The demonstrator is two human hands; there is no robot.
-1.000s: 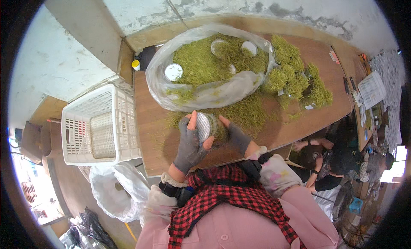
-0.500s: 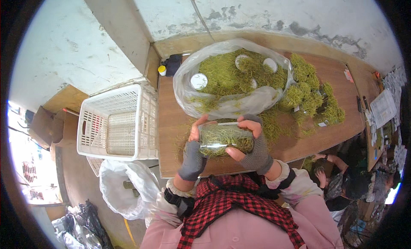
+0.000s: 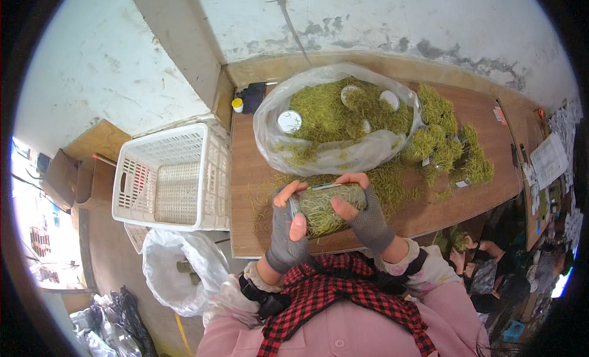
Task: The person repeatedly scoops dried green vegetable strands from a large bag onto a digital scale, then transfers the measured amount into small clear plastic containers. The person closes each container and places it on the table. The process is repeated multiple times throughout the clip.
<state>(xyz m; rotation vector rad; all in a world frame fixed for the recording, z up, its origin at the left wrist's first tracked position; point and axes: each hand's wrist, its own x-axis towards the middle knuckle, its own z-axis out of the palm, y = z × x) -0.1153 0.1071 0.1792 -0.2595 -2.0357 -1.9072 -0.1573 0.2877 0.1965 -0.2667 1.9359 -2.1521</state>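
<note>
Between my hands, a clear jar (image 3: pixel 325 211) packed with dry greenish strands lies on its side above the near table edge. My left hand (image 3: pixel 288 225), in a grey fingerless glove, is closed round one end of it. Round the other end wraps my right hand (image 3: pixel 363 213), gloved the same way, its thumb across the jar's side. Just beyond is a large clear plastic bag (image 3: pixel 288 157), spread open and full of loose strands (image 3: pixel 322 108). White round lids (image 3: pixel 289 121) show among the strands.
Several strand-filled clumps (image 3: pixel 438 142) sit right of the bag on the brown table (image 3: pixel 248 191). A white plastic basket (image 3: pixel 199 173) stands at the left, above a white-lined bin (image 3: pixel 162 277). At far right, another person's hands (image 3: pixel 461 256) hold strands.
The jar has turned in my hands, so another side faces up. My left thumb now lies over its end. The other person's hands have come together round some strands.
</note>
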